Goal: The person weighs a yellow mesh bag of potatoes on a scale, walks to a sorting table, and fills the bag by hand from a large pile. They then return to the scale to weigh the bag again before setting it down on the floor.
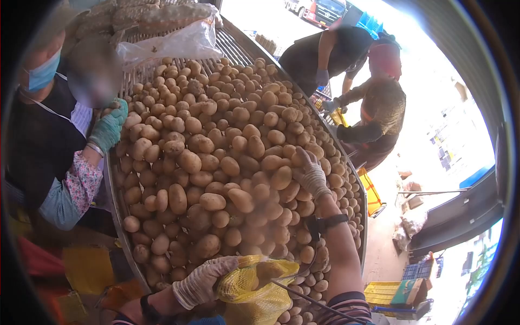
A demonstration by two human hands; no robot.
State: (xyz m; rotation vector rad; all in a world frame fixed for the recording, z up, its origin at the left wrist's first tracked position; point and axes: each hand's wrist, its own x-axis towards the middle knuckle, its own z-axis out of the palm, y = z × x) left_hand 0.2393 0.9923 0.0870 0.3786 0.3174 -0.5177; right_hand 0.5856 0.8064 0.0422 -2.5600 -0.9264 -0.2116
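My left hand (203,281), in a whitish knit glove, is closed on the rim of a yellow mesh bag (254,295) at the bottom of the view. The bag's mouth gapes, and a potato seems to show inside it. Farther forward, my right hand (313,176), in a similar glove, reaches over the heap of potatoes (211,201). Its thumb and fingers are apart and touch potatoes at the heap's right side; some fingertips are hidden. A thin dark rod or cord (303,297) crosses in front of the bag.
A metal-edged sorting table (120,208) carries the potatoes. At left, a masked co-worker's green-gloved hand (110,127) is raised. Two people work beyond the right edge near a yellow crate (370,190). Filled sacks (168,17) and plastic sheeting (176,46) lie at the far end.
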